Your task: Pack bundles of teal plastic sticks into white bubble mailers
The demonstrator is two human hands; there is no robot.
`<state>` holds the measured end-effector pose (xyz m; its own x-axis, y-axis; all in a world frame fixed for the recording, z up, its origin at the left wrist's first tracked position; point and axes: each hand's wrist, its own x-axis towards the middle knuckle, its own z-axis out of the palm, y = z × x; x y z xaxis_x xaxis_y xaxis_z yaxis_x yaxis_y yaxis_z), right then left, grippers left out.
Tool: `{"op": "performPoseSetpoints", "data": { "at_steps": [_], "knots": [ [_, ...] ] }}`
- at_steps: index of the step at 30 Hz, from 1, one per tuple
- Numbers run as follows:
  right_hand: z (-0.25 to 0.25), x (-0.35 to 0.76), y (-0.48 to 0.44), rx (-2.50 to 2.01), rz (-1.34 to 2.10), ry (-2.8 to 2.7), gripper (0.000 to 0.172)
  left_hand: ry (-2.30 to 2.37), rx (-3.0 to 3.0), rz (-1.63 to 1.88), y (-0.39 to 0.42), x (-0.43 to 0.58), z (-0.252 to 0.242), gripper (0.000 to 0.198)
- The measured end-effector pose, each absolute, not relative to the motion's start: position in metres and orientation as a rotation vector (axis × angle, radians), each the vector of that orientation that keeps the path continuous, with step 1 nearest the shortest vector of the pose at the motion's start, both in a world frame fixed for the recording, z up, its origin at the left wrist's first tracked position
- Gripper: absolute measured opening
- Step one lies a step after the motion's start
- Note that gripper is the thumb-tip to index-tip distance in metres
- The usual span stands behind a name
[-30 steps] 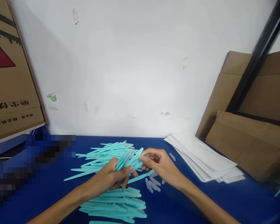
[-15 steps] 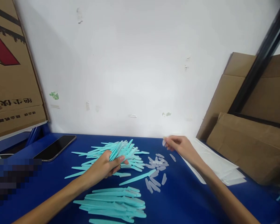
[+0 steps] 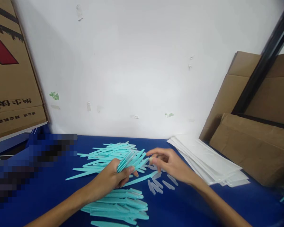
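Observation:
My left hand (image 3: 125, 175) is closed around a fanned bundle of turquoise eyebrow razors (image 3: 130, 160), their broad ends pointing up and to the right. At those ends is my right hand (image 3: 167, 162), thumb and forefinger curled close together at the razor tips; whatever lies between them is too small to make out. Below my right hand lie several clear blade caps (image 3: 157, 186), partly hidden by it. A single turquoise razor (image 3: 139, 180) rests beside the caps. Behind my left hand spreads a loose pile of razors (image 3: 104, 154), and a neater row (image 3: 123, 205) lies in front.
White flat sheets or bags (image 3: 210, 160) are stacked on the blue table (image 3: 189, 208) at the right. Brown cardboard (image 3: 251, 148) leans behind them beside a black post (image 3: 257, 66). A printed carton (image 3: 16, 78) stands at the left, and a white wall (image 3: 142, 69) closes off the back.
My right hand has come left from beside the white stack to the razor bundle. The clear cap it pinched no longer shows. My left hand has shifted slightly right and down; some loose caps have moved.

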<state>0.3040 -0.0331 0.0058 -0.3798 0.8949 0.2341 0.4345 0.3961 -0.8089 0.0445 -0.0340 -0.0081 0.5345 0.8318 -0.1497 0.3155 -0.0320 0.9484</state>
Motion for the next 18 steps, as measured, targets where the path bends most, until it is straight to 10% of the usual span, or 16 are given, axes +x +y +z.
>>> {"op": "performPoseSetpoints", "data": {
  "at_steps": [18],
  "knots": [
    [0.005, 0.362, -0.004, -1.411, 0.505, -2.112, 0.03, 1.088, 1.726, 0.491, -0.029, 0.037, -0.003, 0.057]
  ]
}}
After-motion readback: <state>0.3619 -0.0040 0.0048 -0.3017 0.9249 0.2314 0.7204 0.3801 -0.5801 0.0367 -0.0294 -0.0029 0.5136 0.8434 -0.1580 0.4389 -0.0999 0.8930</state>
